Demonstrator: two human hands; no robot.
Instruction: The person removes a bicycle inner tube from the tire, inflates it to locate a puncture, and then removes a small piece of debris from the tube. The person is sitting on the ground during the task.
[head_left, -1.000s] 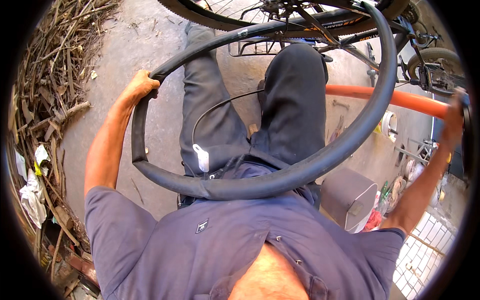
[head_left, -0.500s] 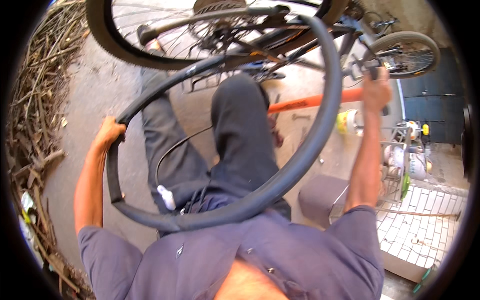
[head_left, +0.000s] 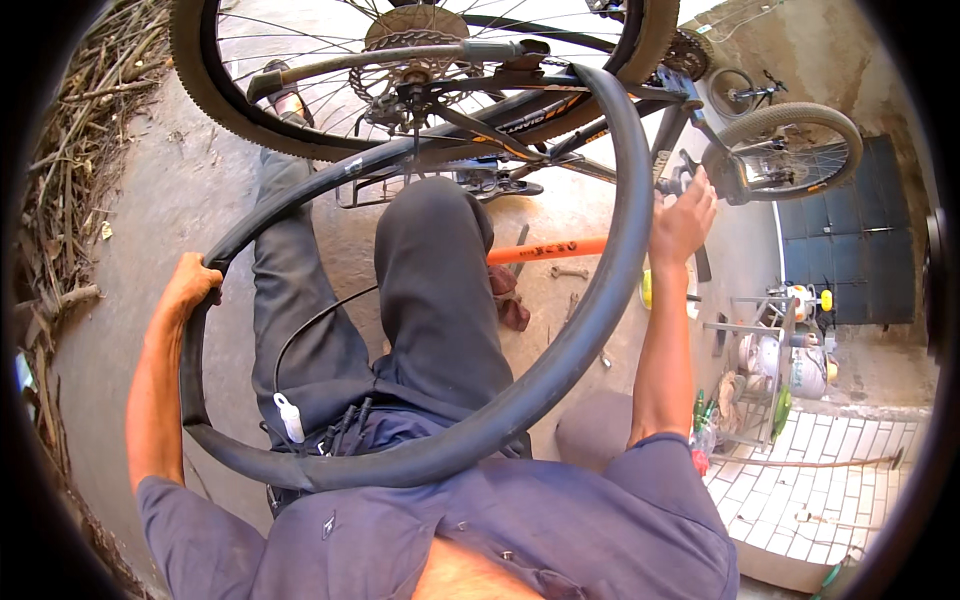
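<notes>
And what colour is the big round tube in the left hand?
The tube is black, showing best in the head view.

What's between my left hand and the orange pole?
In the head view, both trouser legs lie between your left hand, which grips the black inner tube, and the orange pole, with floor showing between the legs.

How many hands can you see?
2: the left hand grips the black inner tube on the left, and the right hand holds a dark handle on the right. Some fingers are hidden.
</notes>
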